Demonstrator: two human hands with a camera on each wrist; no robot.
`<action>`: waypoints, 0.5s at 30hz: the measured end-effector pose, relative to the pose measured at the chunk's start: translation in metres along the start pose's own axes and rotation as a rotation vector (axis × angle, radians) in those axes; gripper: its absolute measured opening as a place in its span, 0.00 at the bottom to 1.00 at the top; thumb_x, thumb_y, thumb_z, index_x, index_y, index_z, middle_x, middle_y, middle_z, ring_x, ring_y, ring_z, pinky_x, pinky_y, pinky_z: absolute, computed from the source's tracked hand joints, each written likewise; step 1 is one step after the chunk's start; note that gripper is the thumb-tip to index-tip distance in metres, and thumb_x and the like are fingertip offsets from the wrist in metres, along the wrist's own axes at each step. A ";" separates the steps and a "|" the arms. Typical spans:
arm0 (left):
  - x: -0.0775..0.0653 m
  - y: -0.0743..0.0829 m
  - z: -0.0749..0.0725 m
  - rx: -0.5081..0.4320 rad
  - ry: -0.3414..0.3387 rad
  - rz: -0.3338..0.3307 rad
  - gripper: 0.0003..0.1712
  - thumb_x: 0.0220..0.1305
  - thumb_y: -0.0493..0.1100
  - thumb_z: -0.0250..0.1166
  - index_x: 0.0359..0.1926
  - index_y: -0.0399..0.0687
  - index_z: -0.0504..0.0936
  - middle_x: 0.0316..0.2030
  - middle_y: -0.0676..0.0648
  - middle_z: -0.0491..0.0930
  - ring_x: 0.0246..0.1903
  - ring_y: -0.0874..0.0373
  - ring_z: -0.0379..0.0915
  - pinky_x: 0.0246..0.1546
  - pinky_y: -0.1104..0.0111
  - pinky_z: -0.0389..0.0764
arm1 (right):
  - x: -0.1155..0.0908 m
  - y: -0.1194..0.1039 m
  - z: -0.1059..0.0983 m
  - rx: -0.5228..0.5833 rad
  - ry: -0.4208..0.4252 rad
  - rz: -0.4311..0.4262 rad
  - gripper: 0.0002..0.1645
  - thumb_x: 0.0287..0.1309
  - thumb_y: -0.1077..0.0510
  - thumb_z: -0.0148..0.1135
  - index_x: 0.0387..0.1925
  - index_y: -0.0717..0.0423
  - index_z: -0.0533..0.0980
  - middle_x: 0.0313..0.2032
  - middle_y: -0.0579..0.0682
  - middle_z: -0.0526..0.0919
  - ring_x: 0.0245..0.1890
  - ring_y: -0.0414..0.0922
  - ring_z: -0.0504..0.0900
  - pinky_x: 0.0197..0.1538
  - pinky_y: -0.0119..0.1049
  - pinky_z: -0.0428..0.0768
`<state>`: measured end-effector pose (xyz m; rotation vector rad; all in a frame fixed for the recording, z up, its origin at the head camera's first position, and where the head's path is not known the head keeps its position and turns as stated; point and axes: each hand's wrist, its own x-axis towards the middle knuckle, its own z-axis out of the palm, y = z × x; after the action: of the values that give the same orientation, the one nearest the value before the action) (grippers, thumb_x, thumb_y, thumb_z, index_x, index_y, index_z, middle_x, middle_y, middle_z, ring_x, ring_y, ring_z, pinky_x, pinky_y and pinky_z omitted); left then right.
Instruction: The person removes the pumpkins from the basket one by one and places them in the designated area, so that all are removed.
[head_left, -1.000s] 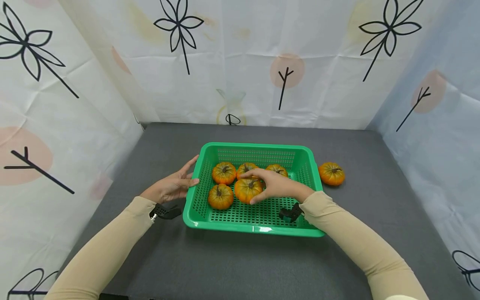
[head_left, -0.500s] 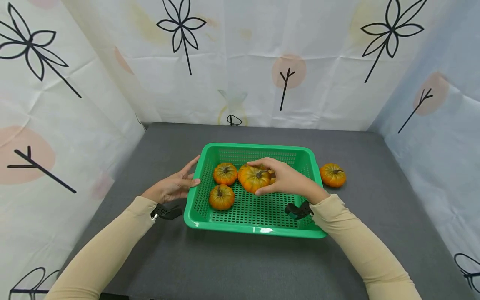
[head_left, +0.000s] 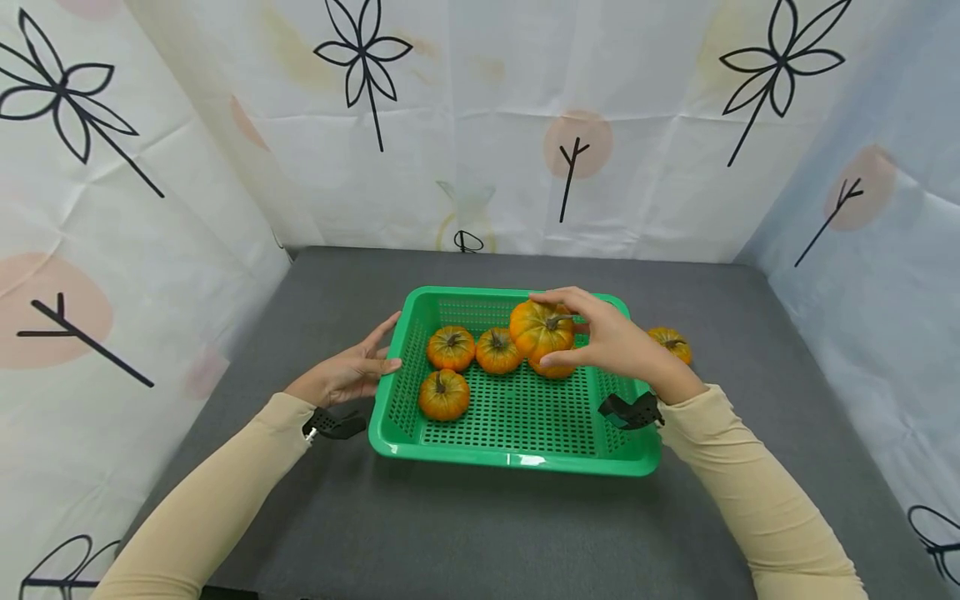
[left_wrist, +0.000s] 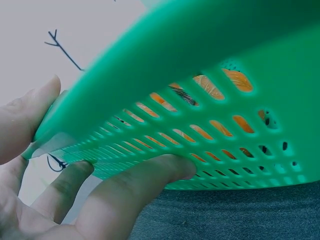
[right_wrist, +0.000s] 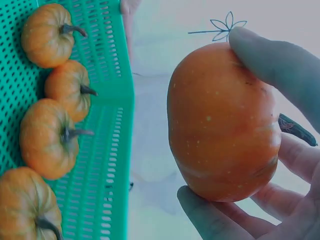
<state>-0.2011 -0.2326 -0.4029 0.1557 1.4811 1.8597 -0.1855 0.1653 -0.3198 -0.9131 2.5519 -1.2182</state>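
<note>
My right hand point(head_left: 618, 337) grips a small orange pumpkin point(head_left: 537, 327) between thumb and fingers, raised over the back right part of the green plastic basket point(head_left: 465, 459). The right wrist view shows the held pumpkin point(right_wrist: 222, 125) close up, its sides spanned by the hand. On the basket's left side, my left hand point(head_left: 343, 372) holds the rim. There the thumb point(left_wrist: 30, 112) lies at the rim and the fingers point(left_wrist: 135, 187) touch the slotted outer wall. Inside the basket sit several pumpkins point(head_left: 444, 396); one, at the right, is partly hidden below the held one.
Another pumpkin point(head_left: 675, 343) lies outside the basket to its right, partly covered by my right hand. The grey table point(head_left: 465, 533) meets a white patterned cloth point(head_left: 637, 183) at its back and sides.
My right hand has lifted the pumpkin from the middle of the basket and carried it right and toward the back. My left hand stays at the basket's left rim.
</note>
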 end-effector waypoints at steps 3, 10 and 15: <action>0.000 -0.001 0.000 -0.003 -0.001 0.002 0.54 0.70 0.31 0.55 0.75 0.78 0.29 0.76 0.39 0.37 0.55 0.45 0.76 0.50 0.48 0.81 | -0.005 0.001 -0.007 -0.009 0.034 -0.018 0.47 0.48 0.55 0.76 0.69 0.47 0.64 0.65 0.49 0.67 0.62 0.50 0.67 0.59 0.53 0.77; 0.001 -0.002 -0.002 0.011 0.000 -0.004 0.54 0.71 0.31 0.54 0.74 0.79 0.29 0.76 0.39 0.36 0.57 0.46 0.74 0.52 0.48 0.79 | -0.020 0.006 -0.026 -0.062 0.115 -0.030 0.46 0.48 0.60 0.75 0.69 0.54 0.64 0.65 0.54 0.66 0.58 0.53 0.70 0.55 0.56 0.79; 0.001 -0.002 -0.003 0.013 0.004 -0.009 0.54 0.71 0.32 0.54 0.74 0.81 0.30 0.76 0.39 0.37 0.57 0.46 0.74 0.53 0.48 0.79 | -0.034 0.012 -0.040 -0.119 0.196 -0.029 0.47 0.48 0.62 0.75 0.69 0.55 0.64 0.64 0.55 0.67 0.55 0.43 0.72 0.55 0.33 0.80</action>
<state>-0.2023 -0.2343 -0.4059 0.1507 1.4941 1.8446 -0.1799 0.2172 -0.3057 -0.8987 2.8005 -1.2314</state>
